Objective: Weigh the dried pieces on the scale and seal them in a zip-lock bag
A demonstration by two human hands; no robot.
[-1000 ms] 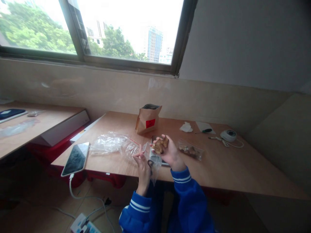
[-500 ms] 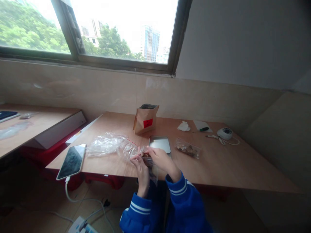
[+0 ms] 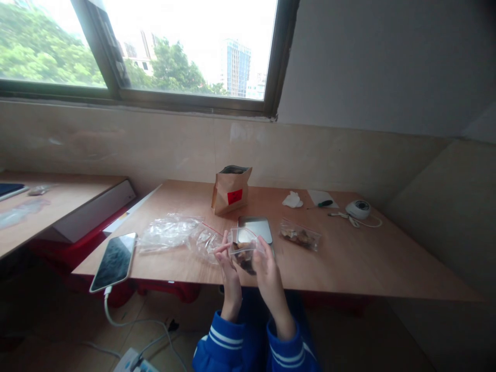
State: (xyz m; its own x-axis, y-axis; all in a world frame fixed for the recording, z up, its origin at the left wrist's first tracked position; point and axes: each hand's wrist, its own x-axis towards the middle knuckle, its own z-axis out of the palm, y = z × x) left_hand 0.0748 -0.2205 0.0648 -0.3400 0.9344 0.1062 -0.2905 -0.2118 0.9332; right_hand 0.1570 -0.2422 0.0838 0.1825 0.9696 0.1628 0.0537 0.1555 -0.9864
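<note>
While both hands (image 3: 248, 263) pinch it, crinkly clear bag (image 3: 243, 248), brown lumps inside

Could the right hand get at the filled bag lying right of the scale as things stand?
Probably yes, once freed: the filled bag lies in the open, nothing between it and the right hand. But that hand now holds the small bag with the left hand.
</note>
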